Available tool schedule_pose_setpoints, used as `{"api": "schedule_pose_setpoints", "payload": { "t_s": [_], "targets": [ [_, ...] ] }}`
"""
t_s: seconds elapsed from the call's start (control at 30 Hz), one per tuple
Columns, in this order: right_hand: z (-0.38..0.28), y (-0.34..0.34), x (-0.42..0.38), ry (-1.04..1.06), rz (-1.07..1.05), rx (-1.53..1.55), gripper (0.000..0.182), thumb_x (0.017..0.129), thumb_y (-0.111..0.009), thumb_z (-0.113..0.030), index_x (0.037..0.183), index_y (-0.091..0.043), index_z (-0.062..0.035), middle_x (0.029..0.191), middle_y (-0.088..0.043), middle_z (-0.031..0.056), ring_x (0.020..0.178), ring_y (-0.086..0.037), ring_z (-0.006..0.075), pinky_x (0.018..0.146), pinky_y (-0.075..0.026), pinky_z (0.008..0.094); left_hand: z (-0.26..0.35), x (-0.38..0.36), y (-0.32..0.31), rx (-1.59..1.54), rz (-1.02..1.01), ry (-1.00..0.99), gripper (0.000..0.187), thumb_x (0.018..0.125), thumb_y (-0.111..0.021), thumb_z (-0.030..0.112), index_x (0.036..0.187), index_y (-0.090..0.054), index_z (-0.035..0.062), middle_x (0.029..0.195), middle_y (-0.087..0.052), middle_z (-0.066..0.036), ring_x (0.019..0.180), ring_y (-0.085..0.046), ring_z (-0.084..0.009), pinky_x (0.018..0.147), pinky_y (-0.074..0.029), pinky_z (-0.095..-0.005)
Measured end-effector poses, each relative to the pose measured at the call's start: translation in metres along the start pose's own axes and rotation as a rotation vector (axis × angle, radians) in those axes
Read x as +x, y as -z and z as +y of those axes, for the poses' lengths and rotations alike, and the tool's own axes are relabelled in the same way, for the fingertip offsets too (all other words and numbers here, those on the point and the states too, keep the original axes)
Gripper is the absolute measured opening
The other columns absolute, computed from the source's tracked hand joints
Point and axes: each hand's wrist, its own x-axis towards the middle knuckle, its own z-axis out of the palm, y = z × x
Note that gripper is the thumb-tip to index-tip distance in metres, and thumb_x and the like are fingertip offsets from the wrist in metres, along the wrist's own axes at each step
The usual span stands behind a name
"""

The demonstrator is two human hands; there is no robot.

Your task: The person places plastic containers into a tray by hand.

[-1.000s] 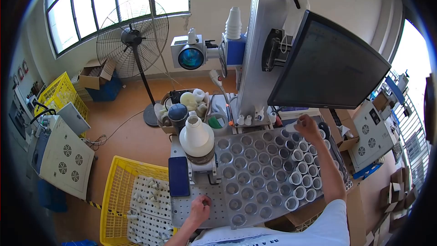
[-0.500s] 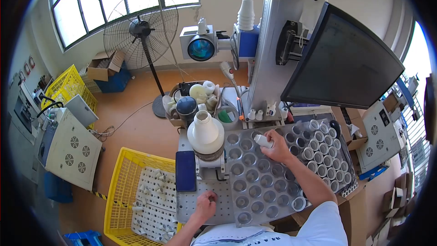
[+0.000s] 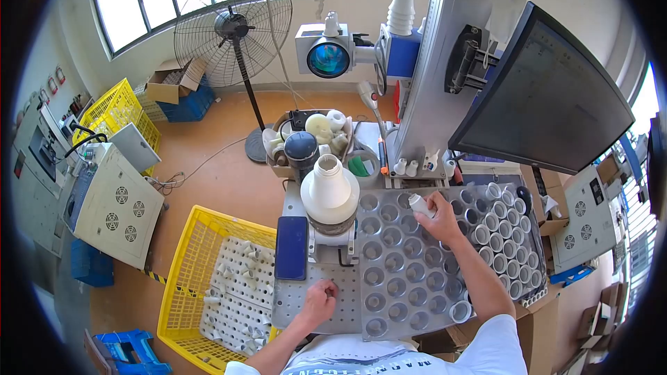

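Observation:
My right hand (image 3: 440,218) grips a small white plastic cylinder (image 3: 420,205) above the grey tray (image 3: 385,198), which has rows of round pockets. The piece is tilted, and its lower end is hidden by my fingers. Curled into a loose fist, my left hand (image 3: 319,303) rests near the perforated metal plate (image 3: 338,276), with nothing visible in it. A white cone-shaped fixture (image 3: 329,191) stands upright between the hands, further back. On the tray's right part, white ring-topped cups (image 3: 500,242) stand packed together. One lone white cup (image 3: 460,312) sits near the front edge.
At left, a yellow crate (image 3: 182,285) contains a perforated white board with small white pieces. A dark blue phone (image 3: 291,248) lies beside the fixture. Above hangs a lens head (image 3: 328,57); a monitor (image 3: 545,90) leans in at right. A box of parts (image 3: 278,128) stands behind.
The whole view has shifted slightly. My right hand still has the white cylinder over the tray, with little movement against it. The left hand stays curled near the plate.

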Motion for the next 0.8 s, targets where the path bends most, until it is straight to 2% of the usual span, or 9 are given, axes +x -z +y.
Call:
{"api": "schedule_pose_setpoints", "payload": {
  "t_s": [0.33, 0.4, 0.5, 0.57, 0.6, 0.67, 0.73, 0.77, 0.8],
  "targets": [
    [-0.003, 0.003, 0.0, -0.017, -0.012, -0.05, 0.035, 0.075, -0.077, -0.02, 0.087, -0.049, -0.0021, 0.088, -0.066, 0.0156, 0.078, -0.061, 0.0276, 0.075, -0.049, 0.0371, 0.003, 0.006, 0.007, -0.035, -0.007, 0.011, 0.021, 0.067, -0.042, -0.004, 0.078, -0.061, -0.0027, 0.072, -0.062, -0.012, 0.06, -0.057, -0.0222, 0.06, -0.047, -0.0308],
    [-0.004, 0.004, -0.001, -0.032, -0.032, -0.07, 0.036, 0.075, -0.077, -0.02, 0.087, -0.049, -0.0018, 0.086, -0.065, 0.0149, 0.076, -0.06, 0.0271, 0.074, -0.049, 0.0369, 0.035, 0.026, 0.033, -0.187, 0.083, -0.149, 0.014, 0.068, -0.045, 0.0, 0.074, -0.057, -0.0025, 0.074, -0.061, -0.015, 0.068, -0.059, -0.0269, 0.065, -0.048, -0.0338],
    [-0.013, 0.007, 0.003, -0.051, -0.071, -0.069, 0.038, 0.074, -0.078, -0.021, 0.086, -0.047, -0.002, 0.082, -0.062, 0.0123, 0.075, -0.057, 0.0228, 0.073, -0.048, 0.0353, 0.104, 0.074, 0.08, -0.259, 0.385, -0.46, 0.022, 0.068, -0.042, 0.011, 0.073, -0.053, -0.0072, 0.075, -0.057, -0.012, 0.07, -0.056, -0.0218, 0.067, -0.047, -0.0312],
    [-0.036, 0.011, 0.009, -0.054, -0.119, 0.029, 0.039, 0.076, -0.08, -0.019, 0.083, -0.045, -0.0041, 0.085, -0.064, 0.0087, 0.079, -0.055, 0.0156, 0.074, -0.047, 0.0325, 0.146, 0.111, 0.106, -0.244, 0.585, -0.564, 0.027, 0.07, -0.042, 0.011, 0.08, -0.055, -0.0108, 0.083, -0.061, -0.015, 0.072, -0.056, -0.0224, 0.072, -0.047, -0.0337],
    [-0.051, 0.014, 0.012, -0.054, -0.121, 0.023, 0.039, 0.076, -0.08, -0.019, 0.083, -0.045, -0.0041, 0.085, -0.064, 0.0087, 0.079, -0.055, 0.0156, 0.074, -0.047, 0.0325, 0.165, 0.131, 0.114, -0.22, 0.666, -0.618, 0.031, 0.071, -0.042, 0.011, 0.084, -0.057, -0.0122, 0.087, -0.063, -0.016, 0.073, -0.056, -0.0224, 0.073, -0.047, -0.0342],
    [-0.096, 0.016, 0.022, 0.032, -0.128, 0.27, 0.037, 0.079, -0.079, -0.013, 0.08, -0.042, -0.0071, 0.096, -0.065, 0.0081, 0.085, -0.053, 0.0112, 0.078, -0.047, 0.0306, 0.202, 0.167, 0.118, -0.173, 0.7, -0.611, 0.038, 0.08, -0.038, 0.019, 0.08, -0.06, -0.012, 0.082, -0.064, -0.014, 0.085, -0.056, -0.0185, 0.079, -0.044, -0.0296],
    [-0.168, 0.01, 0.036, 0.22, 0.009, 0.637, 0.037, 0.081, -0.078, -0.007, 0.079, -0.042, -0.008, 0.105, -0.064, 0.0101, 0.089, -0.053, 0.0102, 0.081, -0.047, 0.0293, 0.22, 0.193, 0.122, -0.168, 0.225, -0.316, 0.034, 0.069, -0.037, 0.013, 0.07, -0.063, -0.0079, 0.075, -0.064, -0.011, 0.077, -0.056, -0.0161, 0.077, -0.044, -0.0259],
    [-0.193, 0.005, 0.041, 0.22, 0.006, 0.632, 0.037, 0.081, -0.078, -0.007, 0.079, -0.042, -0.008, 0.105, -0.064, 0.0101, 0.089, -0.053, 0.0102, 0.081, -0.047, 0.0293, 0.223, 0.194, 0.123, -0.173, 0.227, -0.315, 0.034, 0.069, -0.037, 0.013, 0.07, -0.063, -0.0079, 0.075, -0.064, -0.011, 0.077, -0.056, -0.0161, 0.077, -0.044, -0.0259],
    [-0.213, -0.001, 0.045, 0.289, 0.016, 0.769, 0.037, 0.081, -0.078, -0.007, 0.079, -0.041, -0.0078, 0.107, -0.064, 0.0107, 0.089, -0.053, 0.0103, 0.081, -0.047, 0.029, 0.226, 0.194, 0.123, -0.233, 0.232, -0.356, 0.031, 0.066, -0.037, 0.013, 0.063, -0.061, -0.0056, 0.069, -0.062, -0.009, 0.071, -0.055, -0.015, 0.072, -0.044, -0.0253]
  ]
}}
